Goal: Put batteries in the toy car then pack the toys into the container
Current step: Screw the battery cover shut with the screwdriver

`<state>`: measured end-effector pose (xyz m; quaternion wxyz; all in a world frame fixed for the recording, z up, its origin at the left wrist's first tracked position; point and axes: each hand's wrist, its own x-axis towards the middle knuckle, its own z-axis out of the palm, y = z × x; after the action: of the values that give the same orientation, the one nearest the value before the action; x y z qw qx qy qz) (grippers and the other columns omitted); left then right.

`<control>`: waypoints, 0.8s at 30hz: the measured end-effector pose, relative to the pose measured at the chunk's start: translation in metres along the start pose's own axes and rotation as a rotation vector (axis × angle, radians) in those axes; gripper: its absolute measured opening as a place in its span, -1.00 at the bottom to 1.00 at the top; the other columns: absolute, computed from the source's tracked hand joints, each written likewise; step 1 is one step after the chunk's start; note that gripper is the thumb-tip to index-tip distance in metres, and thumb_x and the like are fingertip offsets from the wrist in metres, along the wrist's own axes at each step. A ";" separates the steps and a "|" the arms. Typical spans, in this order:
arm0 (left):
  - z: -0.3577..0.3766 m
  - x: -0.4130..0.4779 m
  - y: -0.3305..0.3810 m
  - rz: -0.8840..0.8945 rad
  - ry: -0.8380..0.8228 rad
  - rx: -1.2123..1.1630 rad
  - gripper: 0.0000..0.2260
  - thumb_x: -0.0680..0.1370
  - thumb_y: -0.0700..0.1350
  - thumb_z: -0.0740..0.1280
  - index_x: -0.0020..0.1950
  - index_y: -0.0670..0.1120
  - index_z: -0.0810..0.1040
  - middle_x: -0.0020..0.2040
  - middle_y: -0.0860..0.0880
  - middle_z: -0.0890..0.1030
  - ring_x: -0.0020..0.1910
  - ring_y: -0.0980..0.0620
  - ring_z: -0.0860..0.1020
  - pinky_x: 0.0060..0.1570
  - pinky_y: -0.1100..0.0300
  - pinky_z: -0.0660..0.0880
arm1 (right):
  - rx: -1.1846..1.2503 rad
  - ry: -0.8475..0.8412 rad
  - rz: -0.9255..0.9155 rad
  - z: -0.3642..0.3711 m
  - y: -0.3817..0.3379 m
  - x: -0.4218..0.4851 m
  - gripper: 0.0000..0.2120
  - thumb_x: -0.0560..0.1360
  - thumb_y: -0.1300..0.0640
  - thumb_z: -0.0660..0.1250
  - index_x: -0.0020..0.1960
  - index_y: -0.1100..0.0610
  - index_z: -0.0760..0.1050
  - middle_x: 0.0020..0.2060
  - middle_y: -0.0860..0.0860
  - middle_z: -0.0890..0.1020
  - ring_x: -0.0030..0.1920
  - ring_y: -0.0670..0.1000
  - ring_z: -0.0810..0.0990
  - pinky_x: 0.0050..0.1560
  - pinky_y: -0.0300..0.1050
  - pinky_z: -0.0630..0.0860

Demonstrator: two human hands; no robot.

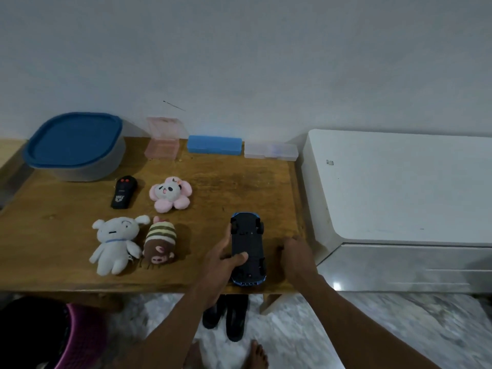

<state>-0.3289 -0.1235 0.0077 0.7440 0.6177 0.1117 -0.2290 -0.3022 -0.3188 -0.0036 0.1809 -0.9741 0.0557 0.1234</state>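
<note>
The blue toy car (247, 237) is upside down over the table's front right part, its black underside facing up. My left hand (222, 262) grips it from the left, thumb across the underside. My right hand (296, 255) rests on the table just right of the car, fingers curled down; whether it holds anything is hidden. A black remote (123, 191), a pink flower plush (170, 194), a white dog plush (115, 242) and a striped brown plush (159, 245) lie on the table's left half. The grey container with a blue lid (76, 146) stands at the back left.
A pink open box (163, 145), a blue case (214, 145) and a clear box (271, 151) line the wall at the back of the wooden table (234, 182). A white appliance (399, 187) stands right of the table. Black sandals (226, 318) lie on the floor below.
</note>
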 end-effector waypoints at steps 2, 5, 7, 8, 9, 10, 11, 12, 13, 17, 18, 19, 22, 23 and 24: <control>0.001 0.000 0.002 0.005 0.001 0.007 -0.30 0.55 -0.24 0.38 0.53 0.26 0.17 0.31 0.03 0.58 0.25 -0.06 0.58 0.29 -0.18 0.46 | 0.014 0.007 0.020 -0.002 -0.003 -0.001 -0.82 0.57 0.26 0.13 0.03 0.14 0.49 0.00 0.10 0.54 -0.01 0.10 0.54 0.04 -0.05 0.54; 0.001 0.002 0.008 0.000 -0.012 0.026 -0.31 0.54 -0.25 0.38 0.53 0.23 0.20 0.27 0.05 0.61 0.25 -0.03 0.57 0.32 -0.14 0.45 | 0.114 0.000 0.113 -0.005 -0.008 -0.003 -0.88 0.56 0.20 0.19 -0.15 0.06 0.38 -0.18 -0.01 0.51 -0.13 0.01 0.53 -0.12 -0.16 0.50; -0.002 0.006 0.013 0.002 -0.023 0.019 -0.30 0.53 -0.25 0.39 0.53 0.23 0.20 0.26 0.05 0.61 0.25 -0.04 0.58 0.32 -0.15 0.44 | 0.210 0.021 0.153 -0.017 -0.015 0.001 -0.80 0.54 0.18 0.24 -0.26 0.07 0.38 -0.30 -0.02 0.49 -0.21 0.01 0.53 -0.27 -0.22 0.45; -0.003 0.008 0.017 -0.002 -0.027 0.016 -0.30 0.52 -0.26 0.39 0.52 0.24 0.21 0.26 0.04 0.62 0.23 -0.04 0.59 0.31 -0.16 0.45 | 0.271 0.054 0.151 -0.026 -0.020 0.004 -0.82 0.53 0.17 0.26 -0.26 0.12 0.45 -0.32 0.01 0.52 -0.24 0.02 0.55 -0.32 -0.23 0.46; -0.004 0.010 0.020 -0.006 -0.032 0.012 -0.30 0.53 -0.26 0.39 0.51 0.26 0.22 0.25 0.03 0.63 0.22 -0.05 0.60 0.30 -0.17 0.46 | 0.340 0.094 0.157 -0.035 -0.026 0.008 -0.85 0.52 0.18 0.28 -0.20 0.19 0.53 -0.30 0.04 0.57 -0.26 0.02 0.57 -0.34 -0.23 0.46; -0.005 0.010 0.023 -0.005 -0.031 0.003 -0.30 0.53 -0.26 0.39 0.50 0.28 0.22 0.24 0.03 0.63 0.21 -0.05 0.60 0.29 -0.17 0.46 | 0.422 0.146 0.160 -0.046 -0.033 0.009 -0.88 0.52 0.18 0.29 -0.12 0.20 0.57 -0.26 0.03 0.61 -0.27 -0.02 0.57 -0.36 -0.27 0.47; -0.006 0.011 0.025 0.005 -0.029 -0.001 -0.30 0.53 -0.26 0.39 0.50 0.29 0.21 0.25 0.03 0.62 0.21 -0.05 0.60 0.29 -0.17 0.46 | 0.509 0.191 0.151 -0.055 -0.037 0.010 -0.89 0.52 0.18 0.30 -0.05 0.16 0.60 -0.21 0.00 0.63 -0.27 -0.05 0.59 -0.35 -0.27 0.50; -0.005 0.010 0.026 0.012 -0.026 0.000 -0.31 0.53 -0.26 0.38 0.49 0.30 0.22 0.27 0.04 0.61 0.22 -0.05 0.60 0.29 -0.17 0.46 | 0.610 0.219 0.134 -0.062 -0.040 0.010 -0.89 0.51 0.17 0.32 -0.01 0.11 0.60 -0.18 -0.02 0.65 -0.25 -0.05 0.62 -0.29 -0.20 0.57; -0.005 0.008 0.026 0.026 -0.031 0.004 -0.31 0.53 -0.26 0.38 0.49 0.29 0.23 0.28 0.04 0.60 0.23 -0.06 0.59 0.29 -0.18 0.45 | 0.715 0.234 0.109 -0.066 -0.041 0.009 -0.90 0.51 0.17 0.33 -0.01 0.08 0.59 -0.17 -0.01 0.67 -0.24 -0.03 0.66 -0.21 -0.08 0.63; -0.005 0.008 0.032 0.062 -0.027 0.013 -0.30 0.54 -0.28 0.37 0.52 0.23 0.20 0.28 0.02 0.61 0.24 -0.08 0.58 0.30 -0.18 0.45 | 0.934 0.196 0.004 -0.084 -0.052 -0.001 -0.83 0.51 0.21 0.35 0.10 0.10 0.53 -0.19 0.03 0.69 -0.23 -0.05 0.69 -0.06 -0.02 0.66; -0.003 0.010 0.035 0.062 -0.025 0.022 -0.30 0.53 -0.28 0.37 0.53 0.22 0.20 0.27 0.01 0.61 0.23 -0.08 0.59 0.29 -0.18 0.45 | 0.950 0.197 -0.011 -0.088 -0.055 -0.002 -0.80 0.50 0.20 0.37 0.12 0.07 0.51 -0.20 0.03 0.69 -0.23 -0.05 0.69 -0.05 -0.01 0.65; -0.002 0.013 0.037 0.065 -0.027 0.030 -0.30 0.53 -0.27 0.37 0.53 0.22 0.20 0.26 0.01 0.62 0.21 -0.08 0.60 0.29 -0.18 0.46 | 0.959 0.207 -0.025 -0.088 -0.056 -0.002 -0.78 0.50 0.19 0.39 0.11 0.02 0.48 -0.22 0.02 0.70 -0.24 -0.05 0.70 -0.04 0.02 0.65; 0.003 0.010 0.041 0.064 -0.024 0.050 -0.29 0.53 -0.26 0.38 0.54 0.23 0.18 0.23 0.02 0.63 0.19 -0.07 0.62 0.27 -0.19 0.48 | 0.981 0.274 -0.072 -0.087 -0.059 -0.007 -0.79 0.48 0.18 0.41 0.06 0.01 0.45 -0.25 0.00 0.70 -0.25 -0.04 0.70 -0.04 0.10 0.64; 0.006 0.013 0.045 0.066 -0.020 0.061 -0.29 0.53 -0.26 0.38 0.54 0.23 0.18 0.23 0.02 0.64 0.18 -0.07 0.62 0.26 -0.19 0.48 | 0.976 0.308 -0.091 -0.090 -0.062 -0.003 -0.79 0.48 0.19 0.41 0.06 0.03 0.46 -0.26 0.00 0.69 -0.25 -0.04 0.70 -0.05 0.11 0.64; 0.009 0.018 0.055 0.082 -0.024 0.064 -0.29 0.53 -0.26 0.38 0.53 0.23 0.18 0.23 0.03 0.64 0.18 -0.07 0.62 0.25 -0.18 0.49 | 0.963 0.320 -0.112 -0.097 -0.067 0.001 -0.79 0.49 0.21 0.40 0.06 0.04 0.45 -0.26 -0.01 0.69 -0.24 -0.05 0.69 -0.06 0.10 0.65</control>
<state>-0.2882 -0.1292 0.0491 0.7339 0.6425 0.0700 -0.2091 -0.2694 -0.2923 0.1062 0.6050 -0.7883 0.0811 -0.0770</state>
